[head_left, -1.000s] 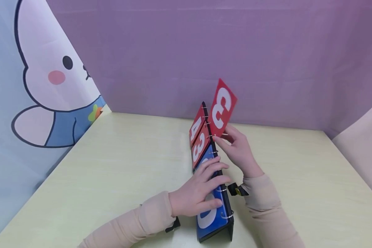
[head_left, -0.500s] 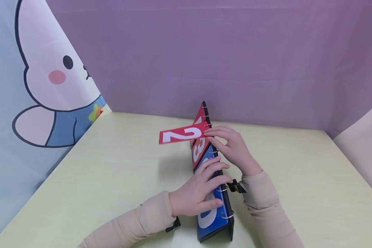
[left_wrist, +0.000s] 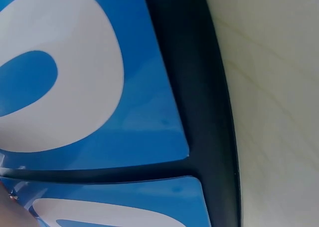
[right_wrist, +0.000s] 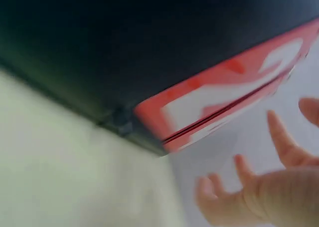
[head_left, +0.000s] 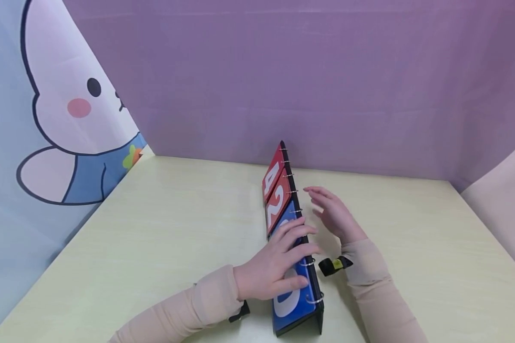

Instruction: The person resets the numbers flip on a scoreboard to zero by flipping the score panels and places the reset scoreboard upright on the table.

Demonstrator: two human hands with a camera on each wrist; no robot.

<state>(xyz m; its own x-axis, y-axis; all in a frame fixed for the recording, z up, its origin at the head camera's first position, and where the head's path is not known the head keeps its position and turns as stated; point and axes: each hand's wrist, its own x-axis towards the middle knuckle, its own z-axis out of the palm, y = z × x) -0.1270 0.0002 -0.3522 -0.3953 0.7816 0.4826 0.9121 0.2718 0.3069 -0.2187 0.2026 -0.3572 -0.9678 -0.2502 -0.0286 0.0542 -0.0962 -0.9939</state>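
A black flip scoreboard [head_left: 319, 305] stands like a tent on the table, its ringed top edge running away from me. Red number cards make up its far half: a 4 [head_left: 272, 177] at the end and a 2 [head_left: 278, 204] nearer. Blue cards [head_left: 302, 305] fill the near half, the closest reading 0. My left hand [head_left: 276, 264] rests spread over the blue cards, fingertips at the ringed edge, partly hiding them. To the right of the scoreboard, my right hand [head_left: 332, 212] hovers apart from it, holding nothing. The right wrist view shows red cards [right_wrist: 219, 95] on the back side.
The pale table [head_left: 167, 214] extends to both sides of the scoreboard. A purple cloth [head_left: 257, 85] hangs behind it, and a cloth with a cartoon figure [head_left: 68, 105] is at the left. Black straps [head_left: 334, 265] show at the wrists.
A red card flipped over from the right side to the left, so the nearer red number went from 3 to 2. My right hand let go and moved right; the left stayed put.
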